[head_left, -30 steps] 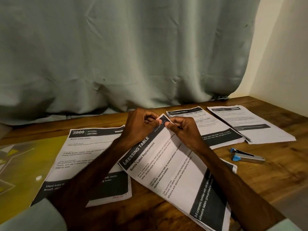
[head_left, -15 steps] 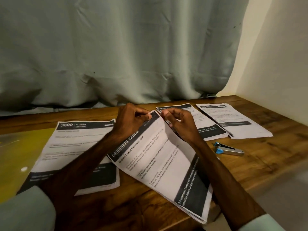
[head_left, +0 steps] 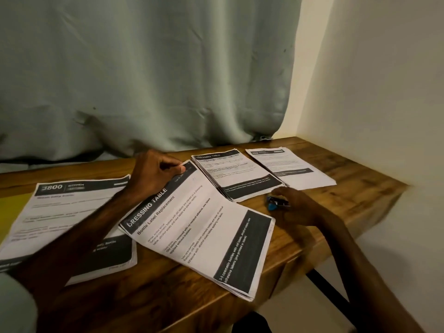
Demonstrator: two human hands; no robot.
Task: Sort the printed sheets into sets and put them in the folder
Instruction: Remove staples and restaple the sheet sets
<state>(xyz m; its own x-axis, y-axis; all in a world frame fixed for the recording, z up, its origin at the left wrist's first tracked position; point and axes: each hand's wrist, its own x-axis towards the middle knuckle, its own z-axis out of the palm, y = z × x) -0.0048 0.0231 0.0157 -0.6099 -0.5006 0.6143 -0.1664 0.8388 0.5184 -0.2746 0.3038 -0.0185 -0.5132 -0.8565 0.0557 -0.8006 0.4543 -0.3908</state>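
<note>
Nearest the front edge of the tabletop (head_left: 350, 188), a set of printed sheets headed "DRESSING TABLE" (head_left: 204, 236) lay at a slant, its near corner reaching that edge. To its left, partly under the left forearm, lay a second set headed "3800 KITCHEN" (head_left: 72, 212), and a strip of something yellow (head_left: 12, 207) showed beyond it at the left edge; what it was could not be made out. The left hand (head_left: 153, 174) pinched the far corner of the slanted set between thumb and curled fingers. Towards the right edge, the right hand (head_left: 298, 209) lay against a blue and silver stapler (head_left: 274, 205), fingertips at it; the blur hid whether they gripped it or only touched it. Farther back, near the far right corner, two more stacks of sheets lay side by side: a thick one (head_left: 237, 179), also headed "DRESSING TABLE", and a thinner one (head_left: 290, 168) just to its right. A grey-green curtain (head_left: 144, 68) hung behind the far edge.
</note>
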